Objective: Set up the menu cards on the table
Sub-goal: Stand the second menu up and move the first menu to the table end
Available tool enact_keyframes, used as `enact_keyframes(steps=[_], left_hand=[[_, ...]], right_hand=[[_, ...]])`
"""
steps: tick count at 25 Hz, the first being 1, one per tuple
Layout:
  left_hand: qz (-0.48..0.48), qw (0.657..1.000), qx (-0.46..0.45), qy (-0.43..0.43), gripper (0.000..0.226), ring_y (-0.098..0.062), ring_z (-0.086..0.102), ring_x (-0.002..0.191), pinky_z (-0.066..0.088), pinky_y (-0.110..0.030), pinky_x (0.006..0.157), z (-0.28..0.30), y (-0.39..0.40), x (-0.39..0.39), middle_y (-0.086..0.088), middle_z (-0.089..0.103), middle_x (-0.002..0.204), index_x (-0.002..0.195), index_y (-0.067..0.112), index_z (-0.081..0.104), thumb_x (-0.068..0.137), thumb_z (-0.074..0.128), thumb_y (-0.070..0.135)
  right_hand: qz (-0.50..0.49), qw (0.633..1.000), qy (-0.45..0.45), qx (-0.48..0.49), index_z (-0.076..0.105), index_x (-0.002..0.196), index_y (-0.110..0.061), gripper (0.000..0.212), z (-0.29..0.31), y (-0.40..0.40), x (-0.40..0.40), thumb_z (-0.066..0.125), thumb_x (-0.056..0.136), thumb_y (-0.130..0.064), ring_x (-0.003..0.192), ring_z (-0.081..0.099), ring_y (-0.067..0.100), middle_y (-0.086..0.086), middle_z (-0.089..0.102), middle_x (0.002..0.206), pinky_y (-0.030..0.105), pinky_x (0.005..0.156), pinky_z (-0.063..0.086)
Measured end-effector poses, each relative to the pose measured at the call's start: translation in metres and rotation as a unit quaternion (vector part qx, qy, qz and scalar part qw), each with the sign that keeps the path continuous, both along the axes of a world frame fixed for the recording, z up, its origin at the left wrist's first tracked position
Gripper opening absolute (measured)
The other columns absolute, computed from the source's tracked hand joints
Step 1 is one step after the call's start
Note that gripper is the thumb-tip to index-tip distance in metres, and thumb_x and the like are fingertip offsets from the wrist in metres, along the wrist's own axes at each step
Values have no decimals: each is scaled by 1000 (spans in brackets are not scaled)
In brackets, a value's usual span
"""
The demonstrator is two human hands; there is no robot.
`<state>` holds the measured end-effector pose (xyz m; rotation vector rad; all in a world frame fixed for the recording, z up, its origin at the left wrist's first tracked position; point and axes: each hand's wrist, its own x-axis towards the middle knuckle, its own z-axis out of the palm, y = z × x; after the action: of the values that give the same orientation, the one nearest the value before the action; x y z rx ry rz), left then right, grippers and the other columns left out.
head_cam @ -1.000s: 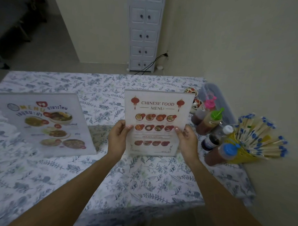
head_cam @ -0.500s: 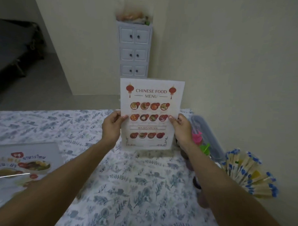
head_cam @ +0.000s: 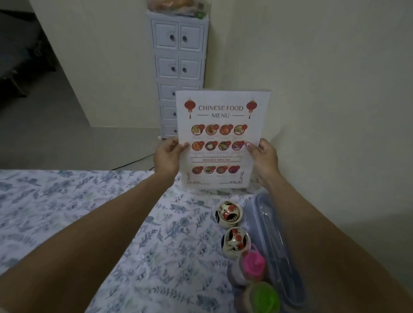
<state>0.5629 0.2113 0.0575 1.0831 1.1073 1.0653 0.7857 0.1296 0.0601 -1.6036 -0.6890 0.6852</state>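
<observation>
Floral tablecloth (head_cam: 81, 222); both hands (head_cam: 167, 157) pinch flat rectangular menu card (head_cam: 221, 138) upright.

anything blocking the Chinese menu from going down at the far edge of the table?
Nothing visible. Both hands, left and right, hold the menu card upright over the far table edge. The painted jars and clear box sit nearer, to the right.

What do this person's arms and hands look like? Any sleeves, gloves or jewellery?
Both forearms are bare in view: no sleeves, gloves, watch or bracelets show. The left hand and right hand show no rings that I can make out. The thumbnails look pale and neatly trimmed; the image is too soft for finer detail.
</observation>
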Motion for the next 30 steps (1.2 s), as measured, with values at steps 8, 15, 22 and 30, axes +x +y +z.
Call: enact_keyframes(steps=[8, 15, 22, 30], left_hand=[[5, 999, -38, 25, 8, -30, 70, 100, 55, -43, 91, -61, 9, 35, -10, 73, 104, 83, 19, 66, 86, 66, 11], [4, 998, -39, 59, 14, -19, 72, 90, 57, -41, 89, -73, 11, 40, 1, 75, 94, 97, 17, 71, 83, 71, 18], [7, 997, -30, 73, 10, -25, 71, 96, 55, -47, 93, -72, 9, 38, -5, 75, 99, 88, 27, 71, 82, 72, 19], [-4, 994, 5, 106, 7, -14, 70, 86, 58, -38, 84, -74, 4, 38, -2, 74, 100, 94, 23, 67, 87, 66, 26]], right_hand=[[2, 998, 62, -17, 62, 108, -2, 18, -75, 8, 33, 62, 95, -14, 89, 71, 22, 5, 73, 97, 45, 88, 60], [-2, 997, 67, -26, 63, 105, -8, 13, -91, 6, 39, 62, 95, -16, 88, 72, 21, 3, 74, 97, 37, 77, 60], [0, 997, 71, -32, 62, 108, -6, 18, -92, 6, 37, 61, 95, -19, 85, 72, 15, -1, 74, 95, 28, 69, 59], [-8, 997, 26, -75, 61, 107, -7, 24, -84, 2, 32, 60, 96, -29, 94, 72, 25, 4, 74, 97, 42, 81, 61]])
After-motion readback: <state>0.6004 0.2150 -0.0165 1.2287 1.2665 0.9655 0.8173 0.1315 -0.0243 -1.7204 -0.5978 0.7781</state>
